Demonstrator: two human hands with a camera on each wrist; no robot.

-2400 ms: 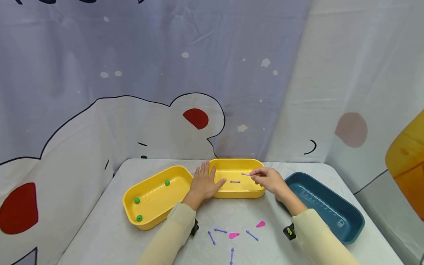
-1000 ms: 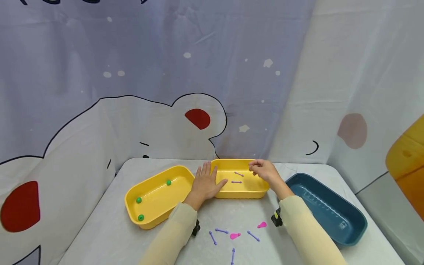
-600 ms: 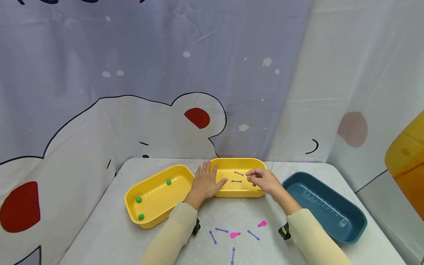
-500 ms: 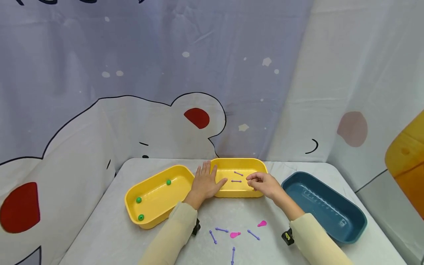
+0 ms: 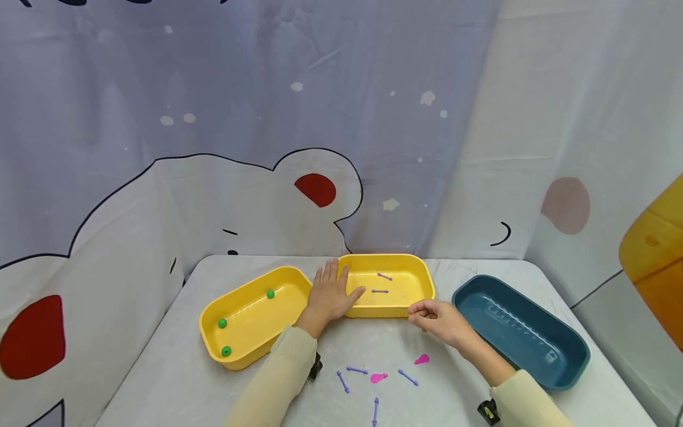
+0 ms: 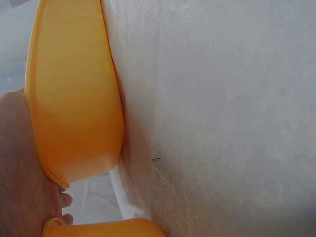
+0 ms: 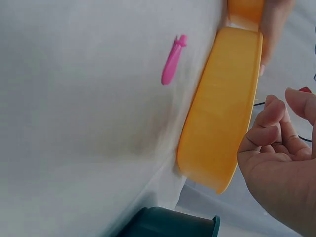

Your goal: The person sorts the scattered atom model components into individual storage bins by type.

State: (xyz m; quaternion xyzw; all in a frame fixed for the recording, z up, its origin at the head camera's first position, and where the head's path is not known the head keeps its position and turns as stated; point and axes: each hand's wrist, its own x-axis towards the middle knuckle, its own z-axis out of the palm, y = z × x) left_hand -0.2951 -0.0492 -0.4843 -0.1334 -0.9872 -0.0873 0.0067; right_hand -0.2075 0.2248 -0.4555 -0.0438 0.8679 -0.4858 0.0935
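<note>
My left hand (image 5: 326, 296) rests with spread, straight fingers on the left rim of the middle yellow tray (image 5: 388, 312). In the left wrist view, that tray's outer wall (image 6: 79, 98) stands beside the hand (image 6: 22, 177). Two small purple rods with knobbed ends lie inside it, an upper rod (image 5: 385, 276) and a lower rod (image 5: 380, 291). My right hand (image 5: 439, 321) hovers just off the tray's near right corner, holding nothing. Its fingers are loosely curled, with the thumb apart from them in the right wrist view (image 7: 281, 148).
Several purple rods (image 5: 408, 377) and two pink bulb-shaped pieces (image 5: 421, 359) (image 5: 378, 378) lie on the white-covered table (image 5: 331, 409). A second yellow tray (image 5: 256, 350) at left holds three green balls (image 5: 226, 351). At right stands a dark blue tray (image 5: 525, 335).
My right hand has let go of a purple rod, which now lies in the middle tray beside another. It has then drawn back toward me, past the near rim. My left hand stays put.
</note>
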